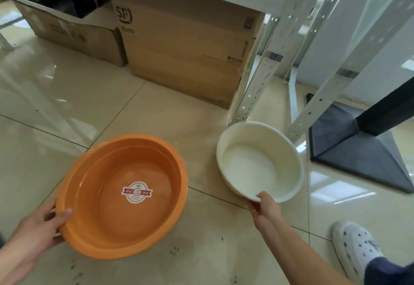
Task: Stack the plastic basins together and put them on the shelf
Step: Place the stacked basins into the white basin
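Observation:
A large orange plastic basin (125, 224) with a round label inside is tilted above the tiled floor at lower left. My left hand (38, 228) grips its near left rim, thumb inside. A smaller white basin (253, 166) sits to its right, tipped toward me. My right hand (265, 204) pinches its near rim. The two basins are apart, with a gap of floor between them. The white metal shelf (253, 78) stands behind the white basin, with its upright post just beyond the basin's far rim.
Two cardboard boxes (183, 49) stand on the floor behind the basins, the left one (74, 27) open. A dark stand base (363, 150) lies at right under the shelf frame. My white shoe (354, 246) is at lower right.

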### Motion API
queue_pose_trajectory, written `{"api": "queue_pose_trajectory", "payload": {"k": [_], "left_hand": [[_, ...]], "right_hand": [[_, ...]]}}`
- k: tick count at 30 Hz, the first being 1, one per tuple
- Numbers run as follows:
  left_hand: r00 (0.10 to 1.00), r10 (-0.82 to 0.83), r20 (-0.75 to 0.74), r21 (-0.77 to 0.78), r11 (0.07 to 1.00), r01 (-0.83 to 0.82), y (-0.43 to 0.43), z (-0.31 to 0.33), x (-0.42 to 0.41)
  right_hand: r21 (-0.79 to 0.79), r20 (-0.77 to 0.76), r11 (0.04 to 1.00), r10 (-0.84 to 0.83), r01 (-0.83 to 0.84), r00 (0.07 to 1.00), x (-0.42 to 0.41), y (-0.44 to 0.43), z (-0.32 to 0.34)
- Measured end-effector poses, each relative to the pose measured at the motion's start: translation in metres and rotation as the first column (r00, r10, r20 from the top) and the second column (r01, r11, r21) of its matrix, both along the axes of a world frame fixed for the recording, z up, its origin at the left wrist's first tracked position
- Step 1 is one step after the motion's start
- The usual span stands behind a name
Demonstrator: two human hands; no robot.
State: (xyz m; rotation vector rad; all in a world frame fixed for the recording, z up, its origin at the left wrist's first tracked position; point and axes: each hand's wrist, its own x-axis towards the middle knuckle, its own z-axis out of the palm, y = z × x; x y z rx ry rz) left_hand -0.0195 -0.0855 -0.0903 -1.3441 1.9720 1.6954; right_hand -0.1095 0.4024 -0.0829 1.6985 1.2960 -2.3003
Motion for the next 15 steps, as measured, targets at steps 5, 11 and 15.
{"api": "queue_pose_trajectory", "payload": {"k": [5, 11, 15], "left_hand": [[0.996, -0.083, 0.008, 0.047, 0.995, 0.083, 0.037, 0.028, -0.009], [0.996, -0.073, -0.053, 0.058, 0.995, 0.076, 0.055, 0.042, -0.012], [0.999, -0.014, -0.039, 0.077, 0.997, 0.017, 0.054, 0.051, -0.011]], "right_hand": [[-0.082, -0.185, 0.989, 0.107, -0.124, 0.977, -0.006, -0.010, 0.042], [0.217, -0.282, 0.757, 0.653, -0.616, 0.703, -0.013, -0.058, 0.110], [0.349, -0.143, 0.537, 0.841, -0.768, 0.522, -0.015, -0.090, 0.113]]}}
